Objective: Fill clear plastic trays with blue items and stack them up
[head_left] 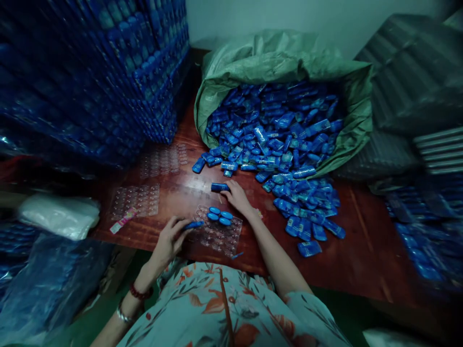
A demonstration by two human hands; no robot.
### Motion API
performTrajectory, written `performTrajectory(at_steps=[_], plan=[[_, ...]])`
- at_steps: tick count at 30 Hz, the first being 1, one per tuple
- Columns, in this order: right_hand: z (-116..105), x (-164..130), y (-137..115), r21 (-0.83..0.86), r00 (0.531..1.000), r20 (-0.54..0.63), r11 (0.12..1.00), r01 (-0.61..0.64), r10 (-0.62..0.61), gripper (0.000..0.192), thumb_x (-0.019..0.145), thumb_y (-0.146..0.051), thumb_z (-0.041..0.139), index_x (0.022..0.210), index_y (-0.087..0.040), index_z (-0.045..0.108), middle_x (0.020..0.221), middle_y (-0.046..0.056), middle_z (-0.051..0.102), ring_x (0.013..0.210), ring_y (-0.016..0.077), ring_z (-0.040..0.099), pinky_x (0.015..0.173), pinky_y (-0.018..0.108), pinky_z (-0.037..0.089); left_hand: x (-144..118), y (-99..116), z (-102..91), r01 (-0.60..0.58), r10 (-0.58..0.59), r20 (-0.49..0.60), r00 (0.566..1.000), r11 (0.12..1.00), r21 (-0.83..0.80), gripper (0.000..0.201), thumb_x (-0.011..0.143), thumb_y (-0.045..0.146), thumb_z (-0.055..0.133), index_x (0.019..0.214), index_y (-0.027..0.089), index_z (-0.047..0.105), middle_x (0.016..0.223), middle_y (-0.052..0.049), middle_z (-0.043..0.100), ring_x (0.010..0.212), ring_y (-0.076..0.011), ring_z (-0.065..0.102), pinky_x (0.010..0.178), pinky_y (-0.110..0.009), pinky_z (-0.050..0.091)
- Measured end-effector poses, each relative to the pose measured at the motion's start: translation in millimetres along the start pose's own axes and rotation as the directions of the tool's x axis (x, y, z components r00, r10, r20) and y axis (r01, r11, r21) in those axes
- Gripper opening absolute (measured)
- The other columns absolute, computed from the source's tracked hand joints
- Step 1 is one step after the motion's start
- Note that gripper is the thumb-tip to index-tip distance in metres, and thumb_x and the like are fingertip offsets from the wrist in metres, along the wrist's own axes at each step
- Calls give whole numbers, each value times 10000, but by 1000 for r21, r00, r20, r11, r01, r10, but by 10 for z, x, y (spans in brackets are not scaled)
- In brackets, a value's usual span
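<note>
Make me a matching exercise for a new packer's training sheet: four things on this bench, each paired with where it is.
Things:
1. green sack
2. clear blister tray
3. white bag
4. stacked filled trays

Places:
A. far left edge of the table
B. back of the table, mouth open, blue pieces spilling out
C. piled high at the back left
D. in front of the person, between both hands

Pairs: 1-B, 2-D, 3-A, 4-C
</note>
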State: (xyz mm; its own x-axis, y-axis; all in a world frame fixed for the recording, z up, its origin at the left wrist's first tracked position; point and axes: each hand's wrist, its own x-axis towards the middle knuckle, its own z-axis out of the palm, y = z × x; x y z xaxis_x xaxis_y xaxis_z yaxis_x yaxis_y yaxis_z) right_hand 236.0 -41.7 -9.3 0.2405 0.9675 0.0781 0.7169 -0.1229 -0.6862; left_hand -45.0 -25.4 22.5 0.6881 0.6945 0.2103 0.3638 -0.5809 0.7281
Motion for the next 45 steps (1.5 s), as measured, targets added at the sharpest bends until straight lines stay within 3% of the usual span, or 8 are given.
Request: performTrajectory(at_steps=[5, 10, 16, 21, 28, 33, 37, 45], plan=[[-170, -424, 58, 446, 951, -190, 884, -137, 243, 254, 865, -318, 486, 1069, -180, 547, 1001, 65, 646, 875, 190, 620, 811, 355, 489, 10, 56, 191, -196, 172, 144, 975, 965, 176, 478, 884, 43, 334, 1314, 216, 450, 1072, -92, 543, 965, -182, 534, 855, -341, 496], [-412, -1157, -6, 660, 882, -158, 712, -241, 444, 318, 746, -376, 658, 990, -210, 541, 841, 13, 661, 673, 156, 637, 631, 287, 529, 188, -2, 285, -328, 274, 243, 930, 920, 216, 384, 907, 76, 329, 1249, 172, 474, 1029, -107, 575, 917, -206, 525, 796, -361, 510], [-343, -1529, -371, 321, 937, -262, 937, -140, 230, 153, 825, -310, 607, 943, -214, 626, 892, 34, 676, 838, 178, 642, 789, 319, 523, 327, 133, 201, -495, 348, 445, 825, 826, 271, 264, 909, 81, 343, 1071, 140, 543, 995, -108, 580, 931, -218, 519, 821, -372, 490], [-313, -1512, -507, 129, 976, -216, 992, 1, 27, 174, 896, -259, 525, 1059, -223, 574, 936, 43, 658, 863, 169, 635, 802, 303, 520, 373, 240, 241, -524, 294, 559, 775, 794, 309, 212, 896, 78, 367, 933, 148, 564, 925, -97, 584, 898, -217, 531, 820, -373, 489], [-347, -1502, -594, -14, 981, -74, 984, 178, -179, 260, 909, -154, 476, 1148, -212, 561, 955, 67, 631, 886, 164, 604, 793, 298, 521, 230, 86, 317, -485, 388, 350, 853, 835, 258, 448, 916, 75, 333, 1353, 162, 379, 1180, -142, 527, 1092, -225, 507, 896, -375, 468], [-216, -1323, -550, -205, 972, 15, 950, 234, -236, 325, 885, -92, 443, 1155, -196, 591, 980, 86, 633, 886, 174, 606, 775, 307, 518, 185, -32, 381, -467, 427, 197, 882, 846, 259, 493, 942, 106, 316, 1414, 248, 331, 1118, -114, 553, 954, -191, 540, 820, -345, 481], [-214, -1153, -631, -353, 953, 206, 891, 286, -224, 333, 846, -50, 478, 1121, -196, 596, 1022, 93, 632, 945, 199, 596, 846, 361, 488, 230, -80, 434, -456, 426, 163, 890, 841, 291, 473, 935, 124, 342, 1374, 284, 412, 1128, -112, 556, 915, -189, 533, 793, -343, 475], [-194, -953, -860, -547, 930, 309, 763, 345, -199, 233, 881, -91, 483, 1083, -145, 586, 934, 102, 622, 872, 215, 597, 818, 367, 464, 432, -165, 407, -541, 525, 133, 841, 817, 200, 525, 869, 63, 435, 1343, 289, 445, 1122, -106, 524, 952, -188, 519, 764, -319, 481]])
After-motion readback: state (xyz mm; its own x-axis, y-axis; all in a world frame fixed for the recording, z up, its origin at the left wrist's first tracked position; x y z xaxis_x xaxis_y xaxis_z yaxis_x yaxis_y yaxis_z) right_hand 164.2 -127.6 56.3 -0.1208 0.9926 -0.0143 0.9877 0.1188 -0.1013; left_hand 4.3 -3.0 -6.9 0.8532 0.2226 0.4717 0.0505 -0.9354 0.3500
